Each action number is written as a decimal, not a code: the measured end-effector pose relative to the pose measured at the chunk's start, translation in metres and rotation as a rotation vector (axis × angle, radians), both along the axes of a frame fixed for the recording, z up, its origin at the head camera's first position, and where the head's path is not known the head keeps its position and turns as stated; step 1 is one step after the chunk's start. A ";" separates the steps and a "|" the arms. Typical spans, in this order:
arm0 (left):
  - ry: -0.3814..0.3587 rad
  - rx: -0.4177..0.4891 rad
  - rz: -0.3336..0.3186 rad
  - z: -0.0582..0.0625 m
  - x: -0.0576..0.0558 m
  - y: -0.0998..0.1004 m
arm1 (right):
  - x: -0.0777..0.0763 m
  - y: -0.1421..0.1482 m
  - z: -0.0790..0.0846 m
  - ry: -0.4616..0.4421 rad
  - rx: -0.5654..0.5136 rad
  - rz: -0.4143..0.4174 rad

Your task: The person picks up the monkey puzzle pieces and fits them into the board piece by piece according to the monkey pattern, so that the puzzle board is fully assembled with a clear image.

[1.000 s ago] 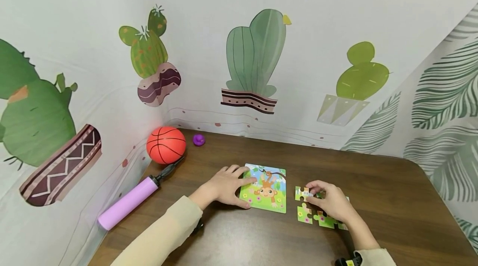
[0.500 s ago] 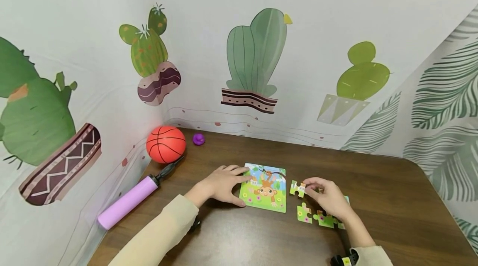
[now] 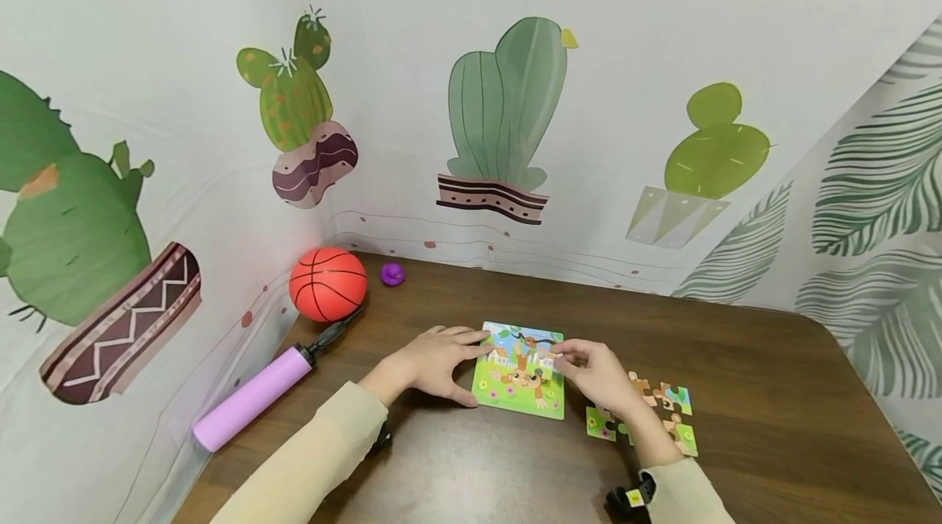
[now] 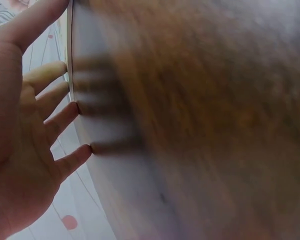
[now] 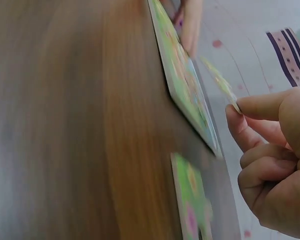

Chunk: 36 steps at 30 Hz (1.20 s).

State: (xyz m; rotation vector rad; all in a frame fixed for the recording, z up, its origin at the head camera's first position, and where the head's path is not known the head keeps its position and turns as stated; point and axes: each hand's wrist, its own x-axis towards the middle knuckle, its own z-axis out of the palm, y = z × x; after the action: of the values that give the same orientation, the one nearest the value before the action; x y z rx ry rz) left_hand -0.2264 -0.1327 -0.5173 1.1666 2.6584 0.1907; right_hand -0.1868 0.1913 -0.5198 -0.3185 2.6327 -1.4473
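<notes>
A square puzzle board (image 3: 508, 400) printed with a monkey, flowers and sky lies flat on the table. My left hand (image 3: 437, 365) rests at its left side with fingers spread, fingertips on the edge; the left wrist view shows those fingers (image 4: 65, 120) straight. Over the board's right part, my right hand (image 3: 599, 373) pinches a puzzle piece (image 5: 221, 84) between thumb and fingertips. In the right wrist view that piece is tilted and held above the board. Several loose puzzle pieces (image 3: 683, 432) lie to the right, partly hidden beneath the right forearm.
On the left side of the brown table (image 3: 471, 475) stand a red basketball (image 3: 327, 284) and a small purple object (image 3: 392, 275). A purple hand pump (image 3: 253, 397) leans near the table's left edge. A cactus-print cloth (image 3: 383, 140) hangs behind.
My right hand has carried the puzzle piece left from the loose pieces to over the board. My left hand has slid slightly left and stays at the board's edge.
</notes>
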 end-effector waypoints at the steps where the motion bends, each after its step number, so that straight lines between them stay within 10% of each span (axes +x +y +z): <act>1: -0.001 0.004 -0.001 0.000 0.000 0.000 | -0.001 -0.005 -0.001 -0.013 -0.004 0.001; 36: -0.010 0.032 0.013 0.000 0.003 -0.003 | -0.017 -0.080 -0.004 -0.124 0.082 -0.066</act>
State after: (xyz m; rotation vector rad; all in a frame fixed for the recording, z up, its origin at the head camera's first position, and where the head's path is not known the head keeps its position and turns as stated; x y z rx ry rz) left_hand -0.2235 -0.1352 -0.5173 1.1555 2.6645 0.2419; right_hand -0.2039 0.1116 -0.5235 -0.1305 2.6155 -1.3273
